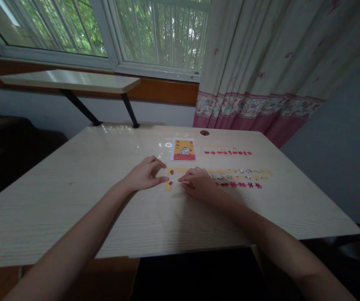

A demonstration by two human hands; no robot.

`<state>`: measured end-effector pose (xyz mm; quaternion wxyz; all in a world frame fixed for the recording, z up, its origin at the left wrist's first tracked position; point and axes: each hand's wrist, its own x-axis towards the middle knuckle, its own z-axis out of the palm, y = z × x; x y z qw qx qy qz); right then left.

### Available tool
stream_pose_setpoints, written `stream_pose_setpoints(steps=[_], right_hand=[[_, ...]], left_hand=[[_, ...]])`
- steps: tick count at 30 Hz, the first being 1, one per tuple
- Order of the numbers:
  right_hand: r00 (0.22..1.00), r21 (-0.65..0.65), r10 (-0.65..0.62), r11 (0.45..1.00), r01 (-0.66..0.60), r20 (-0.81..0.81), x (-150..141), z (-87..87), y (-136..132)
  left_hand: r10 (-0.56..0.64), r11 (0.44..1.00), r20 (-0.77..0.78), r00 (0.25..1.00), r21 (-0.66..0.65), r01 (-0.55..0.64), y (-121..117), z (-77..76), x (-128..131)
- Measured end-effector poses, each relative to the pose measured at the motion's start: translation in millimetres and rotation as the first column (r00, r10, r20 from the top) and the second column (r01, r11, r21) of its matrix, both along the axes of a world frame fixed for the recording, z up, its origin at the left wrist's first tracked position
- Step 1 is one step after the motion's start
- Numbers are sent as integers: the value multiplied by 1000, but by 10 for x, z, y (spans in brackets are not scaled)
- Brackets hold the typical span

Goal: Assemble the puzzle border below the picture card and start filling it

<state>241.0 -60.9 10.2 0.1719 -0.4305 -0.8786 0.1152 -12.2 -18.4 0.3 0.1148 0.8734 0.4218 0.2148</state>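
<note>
My left hand (146, 173) rests on the table with thumb and forefinger apart. Its fingertips touch the left edge of a small group of yellow jigsaw pieces with red marks (171, 172). A yellow jigsaw piece (168, 187) sits just below the thumb. To the right, my right hand (197, 180) is low over the table, its thumb and forefinger nearly together; anything between them is too small to make out. Part of the rows of jigsaw pieces is hidden beneath this hand. Behind both hands lies a picture card (184, 149) showing a white animal on yellow and red.
Rows of yellow, white and red jigsaw pieces (239, 178) stretch rightward past my right hand. Farther back is another row of red pieces (230, 153). A raised shelf (73, 80) on black legs stands at the back left. A curtain (248, 104) hangs behind the table (82, 209).
</note>
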Motion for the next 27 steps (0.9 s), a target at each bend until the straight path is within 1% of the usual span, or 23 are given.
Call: stream_pose_setpoints(steps=[4,7,12,18,27], right_hand=[[995,22,47,999,-49,85,-65,-4,-35],[991,52,72,996,-78,116,-101,-17,-43],[988,74,100,991,-109,120,-121,-31,-57],[987,53,101,993,-108,123,-124,-15,-76],[987,37,104,993,-110,121,-128,-12,-69]], left_hand=[[-29,1000,-7,1000,9,29,-6,8,10],[-66,998,-22,998,-12,65,-17,18,33],[-81,996,-37,996,-43,80,-24,26,40],[-75,993,-34,997,-92,71,-39,51,54],[-59,997,-53,997,-60,56,-74,91,78]])
